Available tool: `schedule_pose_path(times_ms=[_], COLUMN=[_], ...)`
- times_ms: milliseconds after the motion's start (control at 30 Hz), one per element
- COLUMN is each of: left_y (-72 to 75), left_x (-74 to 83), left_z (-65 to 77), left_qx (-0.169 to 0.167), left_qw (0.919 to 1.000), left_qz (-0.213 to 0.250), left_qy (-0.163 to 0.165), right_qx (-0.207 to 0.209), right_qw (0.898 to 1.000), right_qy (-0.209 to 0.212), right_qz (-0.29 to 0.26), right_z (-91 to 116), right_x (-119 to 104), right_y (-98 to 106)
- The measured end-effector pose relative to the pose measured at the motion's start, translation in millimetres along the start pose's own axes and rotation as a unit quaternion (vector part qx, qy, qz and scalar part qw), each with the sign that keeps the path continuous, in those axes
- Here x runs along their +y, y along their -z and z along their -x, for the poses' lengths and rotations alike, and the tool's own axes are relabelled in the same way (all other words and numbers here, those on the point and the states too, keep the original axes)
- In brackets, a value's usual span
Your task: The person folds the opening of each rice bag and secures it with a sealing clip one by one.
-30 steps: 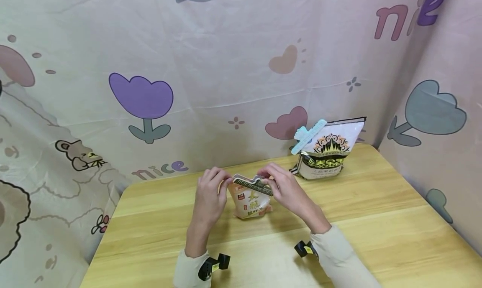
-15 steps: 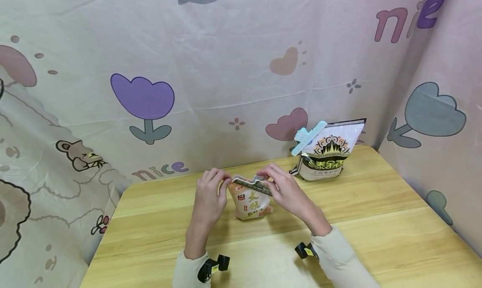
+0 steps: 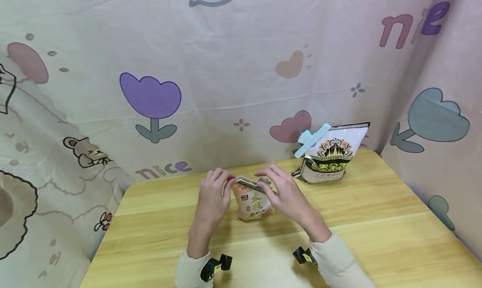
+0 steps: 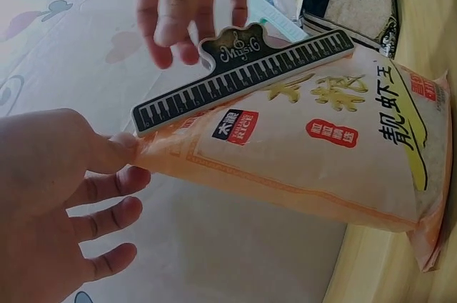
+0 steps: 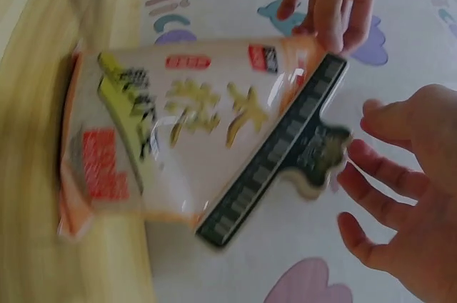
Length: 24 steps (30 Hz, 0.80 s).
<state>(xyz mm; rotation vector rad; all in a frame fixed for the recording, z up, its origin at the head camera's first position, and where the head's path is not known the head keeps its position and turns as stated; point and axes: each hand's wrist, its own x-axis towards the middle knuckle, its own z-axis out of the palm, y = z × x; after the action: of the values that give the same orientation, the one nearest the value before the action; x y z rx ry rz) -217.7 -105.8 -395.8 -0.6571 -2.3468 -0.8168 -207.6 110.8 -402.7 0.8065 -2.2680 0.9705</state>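
Note:
A small orange and white rice bag (image 3: 250, 205) stands on the table, leaning a little. Across its top sits a dark bag clip (image 4: 243, 78) with a piano-key pattern and the word "Music". My left hand (image 3: 213, 198) pinches the bag's upper left corner between thumb and forefinger, at the clip's end; its other fingers are spread. My right hand (image 3: 290, 196) is beside the clip's handle, fingers parted and loosely bent. In the right wrist view these fingertips (image 5: 357, 151) lie very close to the handle without gripping it.
A larger white and black rice bag (image 3: 327, 166) stands at the back right, with a pale teal clip (image 3: 313, 141) on its upper left corner. Behind the wooden table (image 3: 158, 233) hangs a printed cloth (image 3: 226, 62), which also covers both sides.
My right hand's fingers have loosened from the clip's handle and spread apart. The clip stays on the bag, and the left hand keeps its pinch. The head view has shifted slightly.

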Motion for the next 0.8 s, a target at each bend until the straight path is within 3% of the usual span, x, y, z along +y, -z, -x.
schedule_pose_path(times_ms=[133, 300, 633, 800], left_y=[1.0, 1.4, 0.3, -3.4], left_x=[0.0, 0.3, 2.3, 2.4], left_z=[-0.1, 0.8, 2.1, 0.4], left_qx=[-0.011, -0.004, 0.006, 0.008], left_qw=[0.9999, 0.9993, 0.9976, 0.9975], left_qz=[-0.010, -0.037, -0.062, -0.058], left_qy=[0.006, -0.008, -0.032, -0.039], right_qx=[0.019, 0.013, -0.016, -0.052], right_qw=[0.999, 0.994, 0.987, 0.977], right_qy=[0.009, 0.026, 0.029, 0.031], right_qz=[0.043, 0.110, 0.157, 0.203], right_z=[-6.7, -15.5, -24.5, -32.2], right_x=[-10.1, -17.8, -24.8, -26.7], right_y=[-5.3, -14.5, -15.0, -8.9])
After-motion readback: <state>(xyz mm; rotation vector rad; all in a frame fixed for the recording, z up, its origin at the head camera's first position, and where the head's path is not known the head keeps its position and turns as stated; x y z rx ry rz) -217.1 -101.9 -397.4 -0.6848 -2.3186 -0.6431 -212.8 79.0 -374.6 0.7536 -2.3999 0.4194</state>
